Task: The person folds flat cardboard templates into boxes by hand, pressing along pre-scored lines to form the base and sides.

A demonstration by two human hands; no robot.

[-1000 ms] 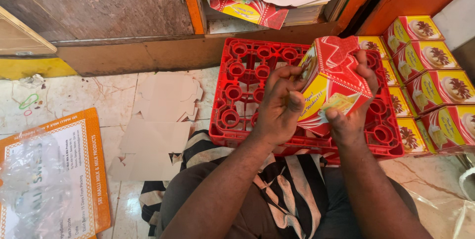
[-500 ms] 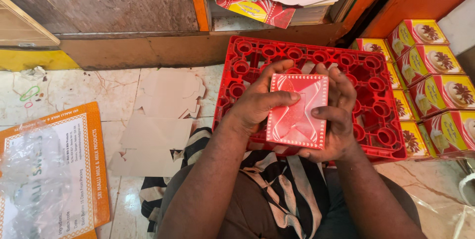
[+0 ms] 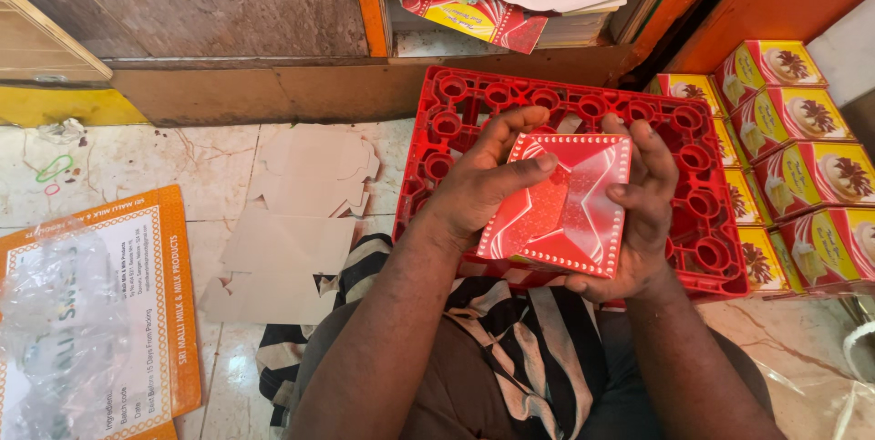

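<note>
Fingers (image 3: 538, 165) around glossy square red carton (image 3: 565, 208)

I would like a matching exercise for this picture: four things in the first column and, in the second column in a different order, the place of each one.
Things:
1. red carton
2. red plastic crate
3. flat brown cardboard blanks
4. stacked yellow and red boxes

Places:
A. lying on the floor, left of the crate
B. piled at the right edge of the view, beside the crate
C. held between the left hand and the right hand
D. on the floor in front of the person, under the hands

Pairs: 1-C, 2-D, 3-A, 4-B
</note>
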